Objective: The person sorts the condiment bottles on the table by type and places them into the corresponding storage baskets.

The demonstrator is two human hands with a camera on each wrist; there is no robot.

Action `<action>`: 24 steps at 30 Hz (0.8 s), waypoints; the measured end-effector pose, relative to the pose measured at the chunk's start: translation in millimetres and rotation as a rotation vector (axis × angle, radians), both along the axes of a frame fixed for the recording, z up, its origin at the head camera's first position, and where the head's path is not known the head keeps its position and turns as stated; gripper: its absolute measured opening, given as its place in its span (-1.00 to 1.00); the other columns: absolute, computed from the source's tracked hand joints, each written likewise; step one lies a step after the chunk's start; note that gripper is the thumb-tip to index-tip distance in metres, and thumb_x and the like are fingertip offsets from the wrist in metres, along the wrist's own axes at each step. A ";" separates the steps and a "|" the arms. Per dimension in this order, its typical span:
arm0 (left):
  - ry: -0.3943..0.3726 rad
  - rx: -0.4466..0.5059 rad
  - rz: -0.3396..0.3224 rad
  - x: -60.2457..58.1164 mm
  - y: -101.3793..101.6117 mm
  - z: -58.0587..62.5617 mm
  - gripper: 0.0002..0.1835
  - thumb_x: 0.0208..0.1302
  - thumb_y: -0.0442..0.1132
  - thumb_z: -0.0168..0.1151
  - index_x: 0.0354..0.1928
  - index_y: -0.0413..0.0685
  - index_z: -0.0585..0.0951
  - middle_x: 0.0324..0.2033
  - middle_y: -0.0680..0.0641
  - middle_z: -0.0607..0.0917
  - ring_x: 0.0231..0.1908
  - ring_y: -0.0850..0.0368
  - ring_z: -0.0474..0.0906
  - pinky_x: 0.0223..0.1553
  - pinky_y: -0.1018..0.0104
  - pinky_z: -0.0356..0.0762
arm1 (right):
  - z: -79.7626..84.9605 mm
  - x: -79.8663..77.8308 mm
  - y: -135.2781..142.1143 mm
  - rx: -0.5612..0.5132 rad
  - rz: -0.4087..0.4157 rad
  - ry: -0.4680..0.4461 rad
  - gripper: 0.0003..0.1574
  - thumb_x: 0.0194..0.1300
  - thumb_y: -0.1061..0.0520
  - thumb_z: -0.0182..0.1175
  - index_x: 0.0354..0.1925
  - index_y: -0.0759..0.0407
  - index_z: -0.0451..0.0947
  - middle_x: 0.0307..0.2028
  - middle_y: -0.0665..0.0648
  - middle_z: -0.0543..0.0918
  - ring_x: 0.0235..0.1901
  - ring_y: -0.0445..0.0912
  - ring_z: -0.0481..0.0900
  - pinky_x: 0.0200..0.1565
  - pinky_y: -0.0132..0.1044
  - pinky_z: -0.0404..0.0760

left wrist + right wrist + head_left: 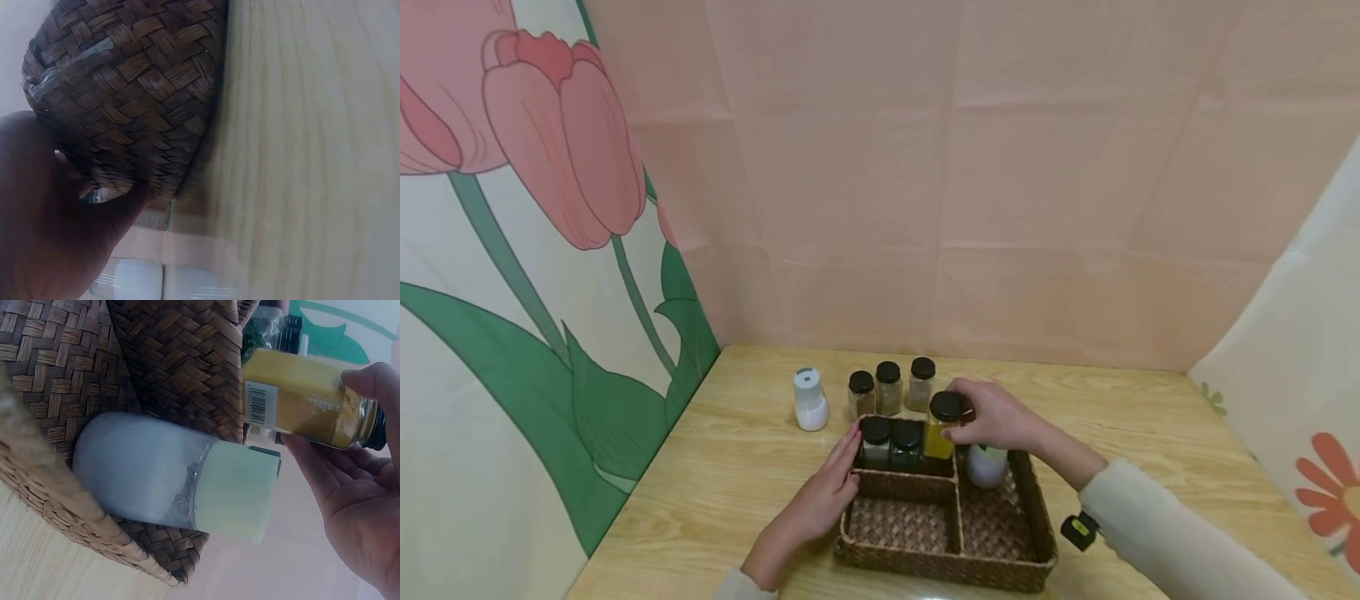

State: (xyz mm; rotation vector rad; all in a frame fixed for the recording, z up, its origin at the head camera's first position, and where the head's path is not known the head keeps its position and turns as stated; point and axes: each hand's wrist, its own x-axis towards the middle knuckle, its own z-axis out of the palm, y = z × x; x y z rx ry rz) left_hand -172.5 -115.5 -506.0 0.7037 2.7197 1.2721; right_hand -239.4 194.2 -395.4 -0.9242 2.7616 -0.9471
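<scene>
Yellow-filled, black-lidded glass jar (937, 442): remotely, I watch my right hand (994, 414) pinch it high, fingers part-closed, likely to clear the brown woven basket (951, 573) below, whose wall my left hand (822, 497) grips, seemingly for steadiness.

The basket (942, 568) is woven from flat brown plant strips, and its surface looks rough and mostly matt. The tabletop (700, 500) has wood grain and appears smooth. The yellow-filled jar (306, 394) has clear, glossy walls, of glass or plastic, I cannot tell which; its label (260, 404) looks like paper. The green cap (237, 490) seems smooth matt plastic. The pink backdrop (925, 208) is a creased sheet, and the sleeve (1180, 533) is matt cloth
</scene>
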 end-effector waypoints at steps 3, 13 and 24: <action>-0.001 -0.001 0.000 -0.5 -0.2 -1.6 -0.29 0.54 -0.23 -0.11 0.63 -0.04 -0.06 0.63 0.08 -0.16 0.56 0.03 -0.09 0.49 -0.11 0.08 | -1.9 0.9 -1.2 0.004 0.020 0.003 -0.55 0.12 -0.02 0.49 -0.09 0.02 0.52 -0.30 -0.08 0.65 -0.34 -0.25 0.65 -0.31 -0.32 0.63; 0.002 0.001 -0.002 -1.3 -0.6 -3.4 -0.29 0.55 -0.23 -0.11 0.63 -0.03 -0.06 0.63 0.01 -0.14 0.56 0.02 -0.09 0.49 -0.12 0.09 | -4.4 2.1 -3.8 0.028 0.059 -0.039 -0.58 0.15 -0.01 0.48 -0.16 0.02 0.46 -0.34 -0.06 0.60 -0.39 -0.25 0.62 -0.36 -0.33 0.62; 0.002 -0.004 0.003 -1.5 0.0 -1.6 -0.29 0.55 -0.23 -0.10 0.63 -0.02 -0.06 0.63 0.03 -0.15 0.57 0.03 -0.11 0.50 -0.10 0.05 | -6.9 -0.6 -6.1 0.078 0.092 -0.018 -0.59 0.10 0.00 0.51 -0.21 -0.01 0.48 -0.41 -0.10 0.57 -0.52 -0.25 0.50 -0.44 -0.34 0.50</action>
